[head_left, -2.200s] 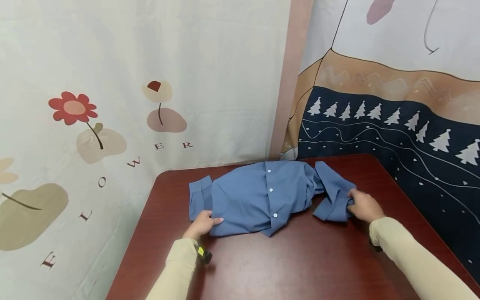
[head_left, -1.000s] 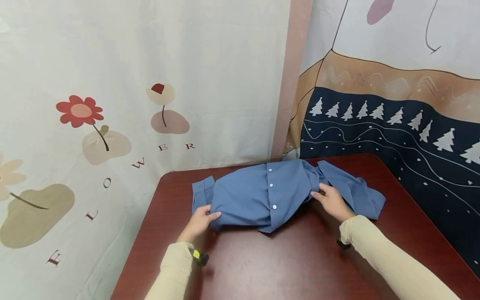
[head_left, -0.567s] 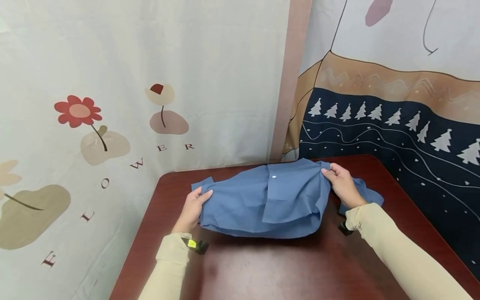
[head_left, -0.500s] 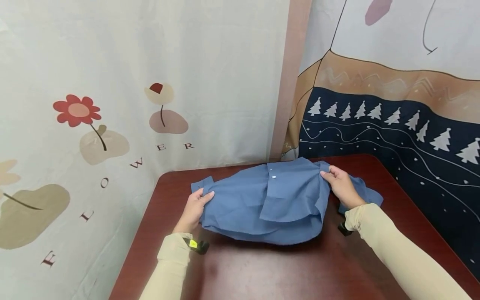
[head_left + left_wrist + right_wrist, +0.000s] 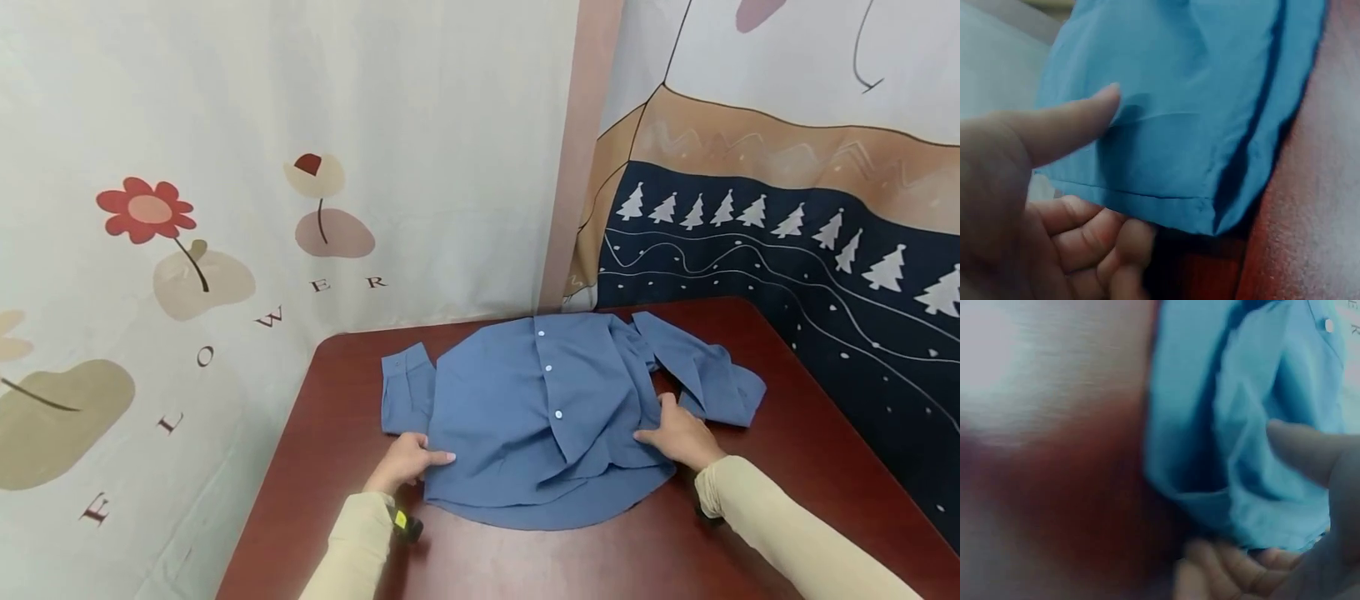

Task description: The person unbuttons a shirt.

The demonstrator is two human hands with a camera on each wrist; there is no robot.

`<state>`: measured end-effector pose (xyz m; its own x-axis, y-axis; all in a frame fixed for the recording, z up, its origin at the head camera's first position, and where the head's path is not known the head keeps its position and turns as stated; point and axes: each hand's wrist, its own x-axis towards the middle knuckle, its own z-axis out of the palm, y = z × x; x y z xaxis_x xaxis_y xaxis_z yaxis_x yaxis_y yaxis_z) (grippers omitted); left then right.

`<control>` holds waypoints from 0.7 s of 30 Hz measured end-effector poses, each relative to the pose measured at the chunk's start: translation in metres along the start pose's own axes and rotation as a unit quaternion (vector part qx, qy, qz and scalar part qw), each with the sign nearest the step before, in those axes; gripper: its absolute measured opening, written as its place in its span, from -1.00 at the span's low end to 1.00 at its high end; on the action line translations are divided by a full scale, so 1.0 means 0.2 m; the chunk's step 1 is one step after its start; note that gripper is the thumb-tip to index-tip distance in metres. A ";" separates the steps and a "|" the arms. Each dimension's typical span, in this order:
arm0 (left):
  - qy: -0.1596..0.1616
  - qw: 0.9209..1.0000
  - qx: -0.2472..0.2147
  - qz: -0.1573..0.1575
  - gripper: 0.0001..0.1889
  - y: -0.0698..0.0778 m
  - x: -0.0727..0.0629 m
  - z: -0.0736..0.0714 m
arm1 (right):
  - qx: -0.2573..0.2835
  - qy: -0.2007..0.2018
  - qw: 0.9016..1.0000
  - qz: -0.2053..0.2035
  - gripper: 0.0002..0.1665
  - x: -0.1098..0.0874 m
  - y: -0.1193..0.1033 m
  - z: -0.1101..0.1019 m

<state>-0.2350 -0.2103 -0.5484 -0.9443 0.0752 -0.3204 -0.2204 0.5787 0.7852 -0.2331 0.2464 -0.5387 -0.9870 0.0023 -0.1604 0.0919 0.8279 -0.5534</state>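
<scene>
A blue button-up shirt [image 5: 495, 408] lies front up with its hem toward me and a row of white buttons down its front. My left hand [image 5: 407, 460] holds the shirt's left side edge near the hem, thumb on top and fingers curled at the underside. In the left wrist view the thumb [image 5: 1079, 122] lies over the cloth. My right hand [image 5: 681, 435] holds the opposite side edge low down, its thumb [image 5: 1300, 447] over rumpled fabric in the right wrist view. The fingertips under the cloth are partly hidden.
The shirt lies on a reddish-brown table [image 5: 510, 567]. Its left sleeve end [image 5: 405, 392] and bent right sleeve [image 5: 708, 371] stick out at the sides. Printed curtains [image 5: 450, 167] hang close behind the table and along its right side.
Both hands have come down toward me with the raised shirt, laying its lower part on the table and spreading the hem nearer. Earlier my right hand moved off the right sleeve to the side edge.
</scene>
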 end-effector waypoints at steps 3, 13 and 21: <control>-0.002 0.999 0.049 0.012 -0.42 0.01 -0.02 -0.01 | 0.000 0.007 1.000 -0.026 -0.51 -0.01 0.04 -0.01; -0.066 0.993 0.059 0.077 -0.46 0.02 -0.03 -0.15 | 0.204 -0.076 0.975 -0.044 -0.55 -0.02 0.20 -0.13; -0.033 0.996 0.077 0.022 -0.68 -0.02 -0.09 -0.10 | 0.154 -0.061 0.985 -0.047 -0.45 -0.08 0.22 -0.11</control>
<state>-0.2225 -0.2303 -0.5358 -0.9330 0.1542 -0.3252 -0.1336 0.6906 0.7108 -0.2165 0.2952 -0.5425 -0.9717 -0.1483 -0.1837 0.0558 0.6118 -0.7890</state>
